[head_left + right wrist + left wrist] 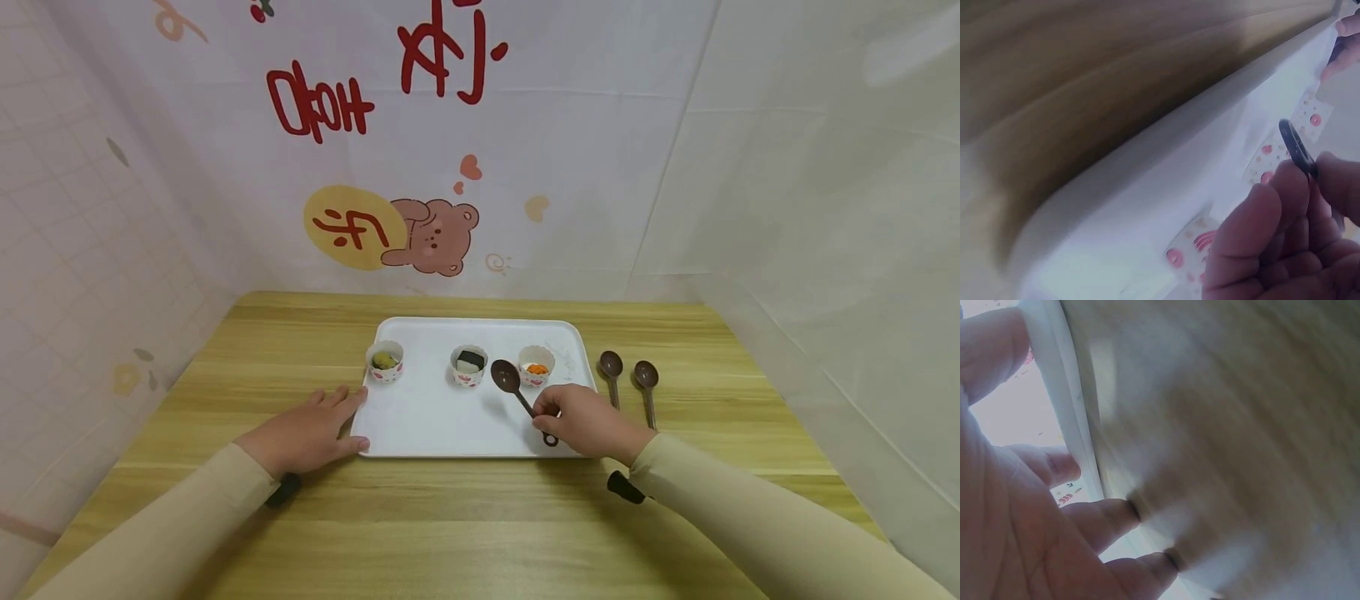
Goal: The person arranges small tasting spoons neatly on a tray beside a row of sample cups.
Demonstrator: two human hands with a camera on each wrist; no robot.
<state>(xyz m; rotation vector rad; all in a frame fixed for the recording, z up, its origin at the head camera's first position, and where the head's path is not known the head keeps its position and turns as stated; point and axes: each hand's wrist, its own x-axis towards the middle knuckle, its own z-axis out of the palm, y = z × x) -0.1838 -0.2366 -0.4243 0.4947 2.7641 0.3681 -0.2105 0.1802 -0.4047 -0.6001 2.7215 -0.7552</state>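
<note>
In the head view my right hand (583, 421) pinches the handle of a brown spoon (506, 376) over a white tray (427, 429). The ring at the handle's end (1297, 147) sticks out past thumb and fingertips in the right wrist view. The spoon's bowl hangs between two paper cups: one (536, 377) with orange bits, one (467, 378) with something black and white inside. A third cup (386, 372), holding a greenish lump, stands at the tray's left side. My left hand (318, 429) lies spread at the tray's left edge, thumb and fingertip touching it.
Two more brown spoons, one nearer (612, 367) and one farther out (647, 377), lie on the wooden table (420, 533) right of the tray. My right forearm passes close to their handles. A printed cloth wall (585, 250) stands behind the table; pale sheets hang at both sides.
</note>
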